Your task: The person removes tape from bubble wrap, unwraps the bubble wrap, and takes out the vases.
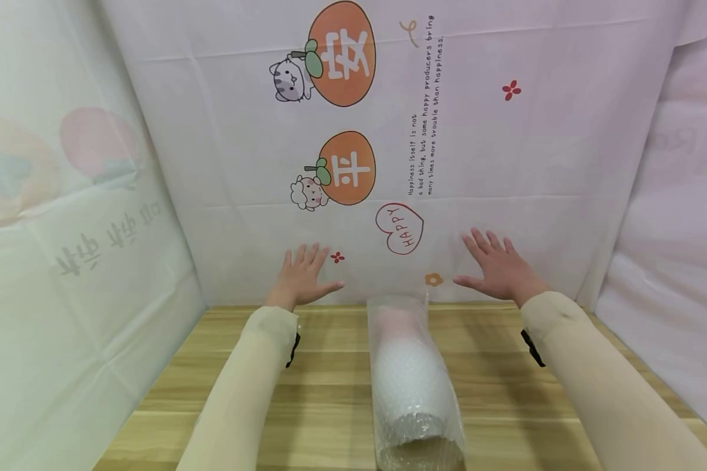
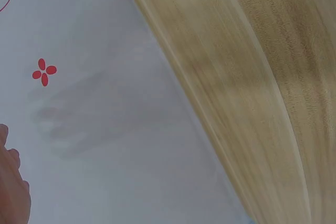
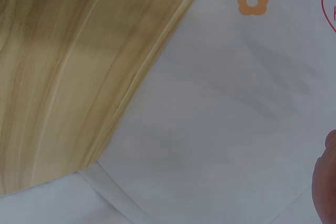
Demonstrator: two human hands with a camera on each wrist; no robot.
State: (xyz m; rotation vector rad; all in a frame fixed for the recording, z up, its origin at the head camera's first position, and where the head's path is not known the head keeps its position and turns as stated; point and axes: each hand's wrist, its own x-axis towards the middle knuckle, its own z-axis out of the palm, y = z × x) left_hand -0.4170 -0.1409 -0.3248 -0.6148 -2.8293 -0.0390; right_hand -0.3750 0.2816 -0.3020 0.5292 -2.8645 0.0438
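Between the two arms, an object in bubble wrap [image 1: 412, 379] lies on the wooden table [image 1: 324, 392]. It is white in the middle and pinkish toward the far end; the wrap's near end gapes like a tube. My left hand [image 1: 302, 278], fingers straight and spread, is held out past the table's far edge, left of the wrapped object. To the right of it, my right hand [image 1: 497, 267] is stretched out the same way, thumb pointing inward. Both hands are apart from the bundle and hold nothing. In each wrist view only part of a hand shows at the border.
A white printed cloth [image 1: 471, 163] hangs behind the table's far edge, with orange fruit drawings [image 1: 346, 167] and a red heart [image 1: 400, 229]. More pale cloth closes in the left side [image 1: 94, 314] and the right side [image 1: 671, 261]. Hand shadows fall on the back cloth.
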